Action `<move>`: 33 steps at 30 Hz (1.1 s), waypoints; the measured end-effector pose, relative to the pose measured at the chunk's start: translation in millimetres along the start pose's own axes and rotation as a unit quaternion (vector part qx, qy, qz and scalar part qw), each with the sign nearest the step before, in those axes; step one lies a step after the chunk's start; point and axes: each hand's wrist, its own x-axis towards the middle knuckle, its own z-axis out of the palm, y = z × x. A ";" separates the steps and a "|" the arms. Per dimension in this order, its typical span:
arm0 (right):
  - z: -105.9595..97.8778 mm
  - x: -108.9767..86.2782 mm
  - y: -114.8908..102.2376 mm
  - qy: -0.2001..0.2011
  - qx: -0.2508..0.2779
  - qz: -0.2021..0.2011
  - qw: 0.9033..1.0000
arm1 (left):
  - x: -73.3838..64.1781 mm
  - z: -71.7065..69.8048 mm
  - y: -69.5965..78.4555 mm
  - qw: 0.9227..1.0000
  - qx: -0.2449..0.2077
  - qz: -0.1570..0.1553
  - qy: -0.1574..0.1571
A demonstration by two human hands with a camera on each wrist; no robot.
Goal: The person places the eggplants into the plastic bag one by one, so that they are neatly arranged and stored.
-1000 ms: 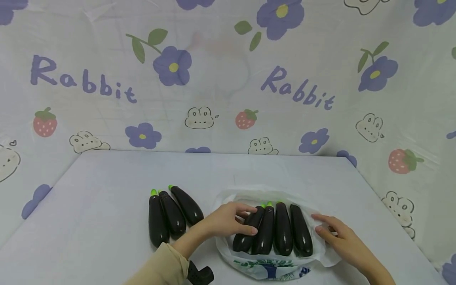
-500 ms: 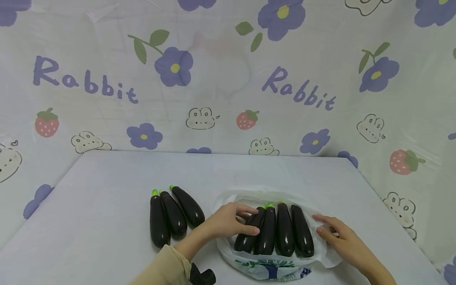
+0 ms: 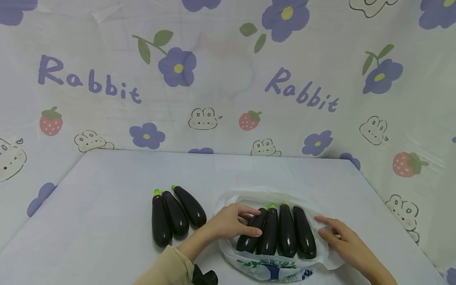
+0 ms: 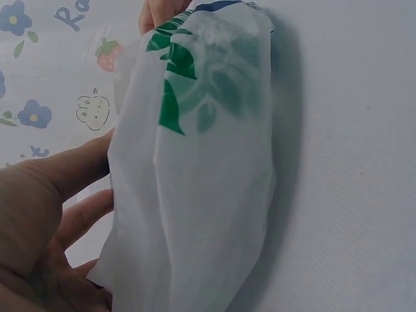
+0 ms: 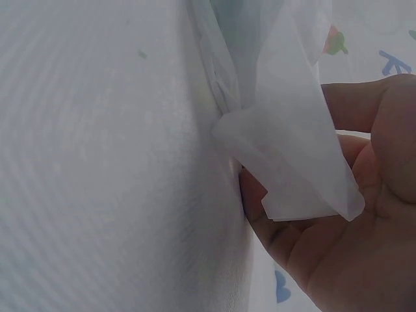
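Observation:
My left hand [image 3: 236,221] reaches over the left side of a white plastic bag [image 3: 303,273] and holds the leftmost eggplant [image 3: 246,242] inside it, thumb across its front and fingers behind. Several black eggplants with green stem ends lie side by side in the bag's wide mouth. At the bag's right rim rests my right hand [image 3: 342,239], thumb and forefinger apart and touching the plastic. The right wrist view shows a loose bag flap [image 5: 299,162] draped over those fingers. In the left wrist view the bag's side [image 4: 214,188] hides my fingertips and the eggplant.
Three more eggplants [image 3: 178,213] lie on the white table [image 3: 89,221], left of the bag and close to my left forearm. A black device [image 3: 204,276] is on my left wrist. Behind the table hangs a rabbit-and-flower printed cloth [image 3: 221,79].
The whole head view has shifted slightly, everything sliding a little to the right. Both hands, the bag and the eggplants keep their places relative to each other.

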 end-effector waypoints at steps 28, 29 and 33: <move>-0.9 0.6 -1.6 -0.005 0.002 0.006 1.000 | -0.5 8.7 4.0 0.999 0.025 0.001 0.034; -0.9 0.7 -1.7 -0.006 0.002 0.007 1.000 | -0.5 9.4 3.9 0.999 0.040 0.008 0.036; -1.0 1.1 -2.2 -0.005 -0.002 0.009 1.000 | 0.0 12.9 2.9 0.991 0.114 0.050 0.055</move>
